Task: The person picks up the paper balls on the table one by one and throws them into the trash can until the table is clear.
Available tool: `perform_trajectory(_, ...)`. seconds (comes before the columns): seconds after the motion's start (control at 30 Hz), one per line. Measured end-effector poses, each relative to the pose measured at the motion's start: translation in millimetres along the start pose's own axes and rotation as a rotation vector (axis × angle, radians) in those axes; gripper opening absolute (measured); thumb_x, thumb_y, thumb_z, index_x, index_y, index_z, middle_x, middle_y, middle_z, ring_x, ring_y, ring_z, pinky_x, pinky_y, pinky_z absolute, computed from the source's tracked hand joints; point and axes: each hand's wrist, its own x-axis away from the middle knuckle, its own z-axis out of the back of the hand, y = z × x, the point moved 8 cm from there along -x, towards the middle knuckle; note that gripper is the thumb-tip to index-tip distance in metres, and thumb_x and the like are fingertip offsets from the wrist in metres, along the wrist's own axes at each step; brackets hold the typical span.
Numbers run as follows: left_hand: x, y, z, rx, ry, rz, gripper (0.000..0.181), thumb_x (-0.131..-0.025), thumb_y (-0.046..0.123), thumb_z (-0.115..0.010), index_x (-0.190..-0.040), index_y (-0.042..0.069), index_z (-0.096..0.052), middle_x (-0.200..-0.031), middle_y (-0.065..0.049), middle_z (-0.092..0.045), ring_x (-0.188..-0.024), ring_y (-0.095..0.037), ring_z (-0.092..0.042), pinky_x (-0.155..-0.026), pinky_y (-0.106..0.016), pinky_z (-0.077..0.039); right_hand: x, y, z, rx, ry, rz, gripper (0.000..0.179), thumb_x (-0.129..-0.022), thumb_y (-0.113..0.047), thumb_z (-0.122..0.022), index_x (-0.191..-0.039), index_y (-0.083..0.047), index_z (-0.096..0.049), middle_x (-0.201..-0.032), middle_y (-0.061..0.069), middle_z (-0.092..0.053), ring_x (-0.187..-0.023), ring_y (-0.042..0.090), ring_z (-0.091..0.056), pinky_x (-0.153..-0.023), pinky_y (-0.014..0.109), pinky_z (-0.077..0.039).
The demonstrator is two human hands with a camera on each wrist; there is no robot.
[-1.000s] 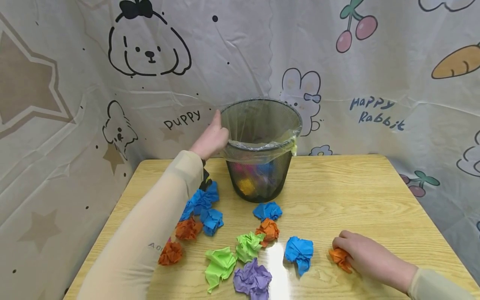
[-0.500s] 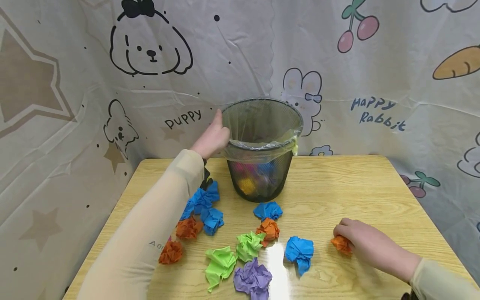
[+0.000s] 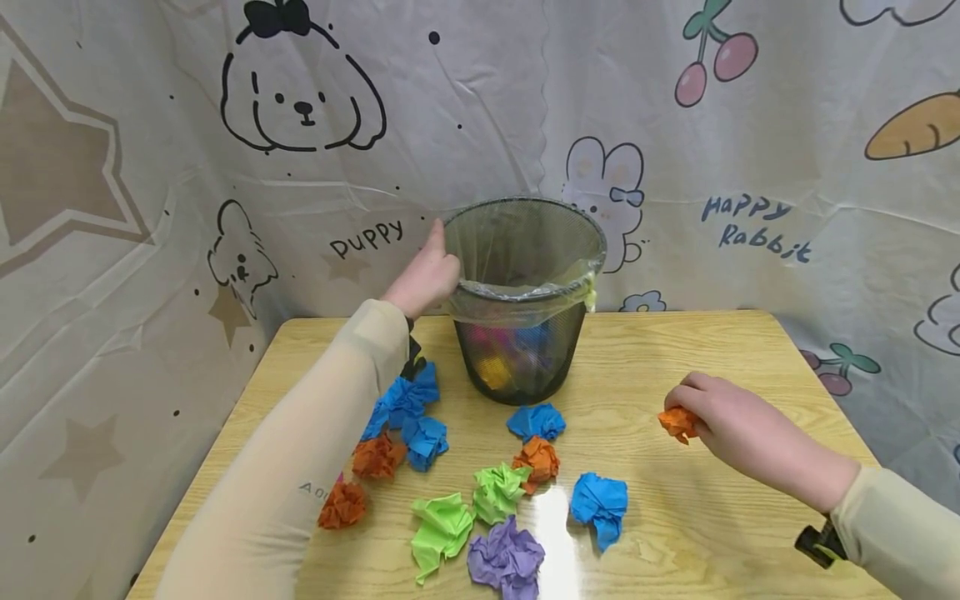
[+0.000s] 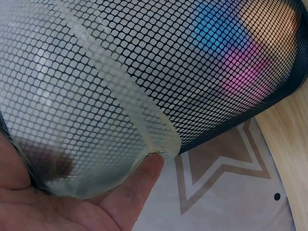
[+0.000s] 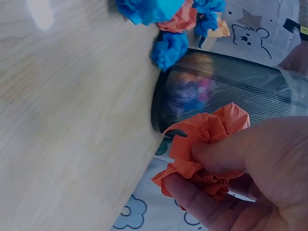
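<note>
My right hand [image 3: 738, 433] pinches a crumpled orange paper ball [image 3: 678, 424] above the right part of the table. In the right wrist view the paper ball [image 5: 207, 144] sits between thumb and fingers, overlapping the bin behind it. At the back, my left hand [image 3: 426, 275] holds the left side of the rim of a black mesh wastebasket [image 3: 521, 350]. The left wrist view shows one digit of the left hand [image 4: 130, 197] against the outside, and a blurred part of the hand behind the mesh. A clear plastic liner [image 3: 517, 308] folds over the rim; coloured paper shows inside.
On the wooden table [image 3: 720, 350] lie several more paper balls: a blue one [image 3: 598, 508], a purple one [image 3: 506, 560], a green one [image 3: 441, 533] and an orange one [image 3: 536, 462]. Others lie beside the left forearm [image 3: 300, 442]. A printed curtain [image 3: 480, 100] hangs behind.
My right hand has lifted the orange paper ball off the table and carried it away from me, towards the back. The left hand stays at the wastebasket rim.
</note>
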Motion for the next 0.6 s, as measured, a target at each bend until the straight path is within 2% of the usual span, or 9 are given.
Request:
perform_trajectory(0.33,-0.2,1.0,-0.3,-0.004,0.003,-0.004,0.071,-0.105,0.015,-0.023,-0.161,0.014,0.021,-0.17,-0.006,0.018,-0.156,-0.021,0.006,-0.125,-0.038,-0.003,-9.1,-2.5,18.9,0.025,0.044,0.024,0.028,-0.084,0.01,-0.075,-0.096,-0.015,-0.069,-0.09,-0.008,-0.056,-0.076,0.007,-0.053,-0.065,0.028,-0.053)
perform_trajectory(0.6,1.0,0.2,-0.3,-0.014,-0.002,0.011,0.072,-0.104,0.016,-0.022,-0.161,0.015,0.022,-0.169,-0.005,0.018,-0.156,-0.022,0.005,-0.125,-0.039,-0.003,-14.8,-0.5,43.1,0.065,0.089,0.012,0.026,-0.086,0.008,-0.073,-0.098,-0.014,-0.069,-0.09,-0.006,-0.058,-0.077,0.01,-0.055,-0.066,0.033,-0.053)
